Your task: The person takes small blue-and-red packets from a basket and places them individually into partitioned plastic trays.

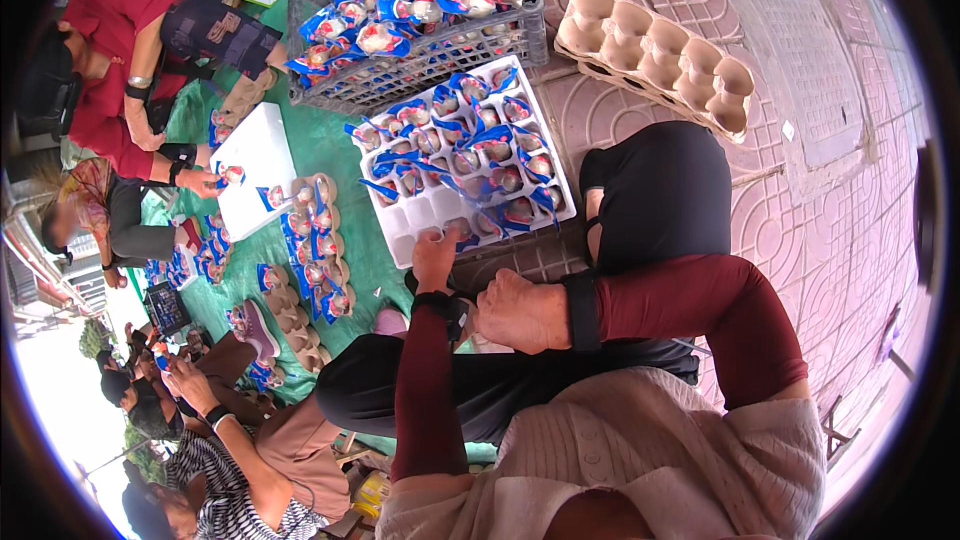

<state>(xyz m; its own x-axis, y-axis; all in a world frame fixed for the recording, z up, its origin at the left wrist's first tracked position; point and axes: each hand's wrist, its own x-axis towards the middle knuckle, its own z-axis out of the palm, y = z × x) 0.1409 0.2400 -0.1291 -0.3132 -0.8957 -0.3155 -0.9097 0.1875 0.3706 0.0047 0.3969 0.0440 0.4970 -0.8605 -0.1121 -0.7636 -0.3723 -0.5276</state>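
A white foam tray (414, 215) sits before me, with round items in clear and blue plastic wrappers (501, 180) in most of its compartments. Some compartments near its left corner hold nothing. At the tray's near edge, the fingertips of my left hand (435, 259) are at a wrapped round item (459, 228); whether they grip it is unclear. My right hand (521, 311) is curled beside my left wrist, nearer to my body than the tray. Its fingertips are turned away, so anything inside it is hidden.
Behind the tray stands a black plastic crate (420, 79) heaped with wrapped items. Moulded pulp egg trays (656, 52) lie on the paving at right. At left, more pulp trays (341, 240) rest on a green sheet (367, 341). Several people work there, one holding a wrapped item (231, 175).
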